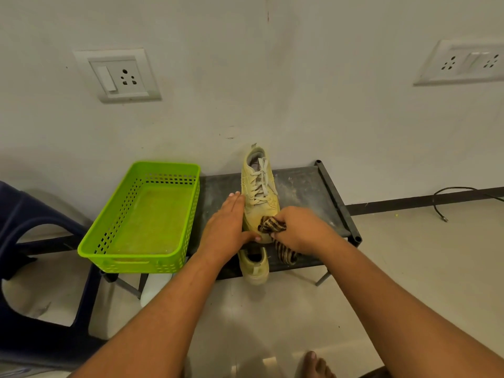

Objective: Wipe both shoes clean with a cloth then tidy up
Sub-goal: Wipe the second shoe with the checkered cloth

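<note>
- Pale yellow and dusty, the laced shoe (260,186) lies in the centre of the frame on the dark surface (300,186). Its toe points toward the camera and its heel toward the wall, which puts the toe cap within easy reach for wiping.
- The second shoe (255,266) sits just below it at the surface's near edge, partly hidden by the hands. Judging by its place, it waits its turn.
- The left hand (226,227) lies flat along the laced shoe's left side, fingers straight and together, thumb across the toe tip. This looks like a brace so the shoe does not slide under rubbing.
- The right hand (302,230) is curled tight round a bunched brown striped cloth (272,225) and presses it on the toe cap. A loose end hangs toward the surface's lower edge.
- Both forearms reach in from the bottom of the frame, wrists low.
- The green basket (141,264) stands at centre left, overhanging the surface's left end, probably for tidying up.
</note>
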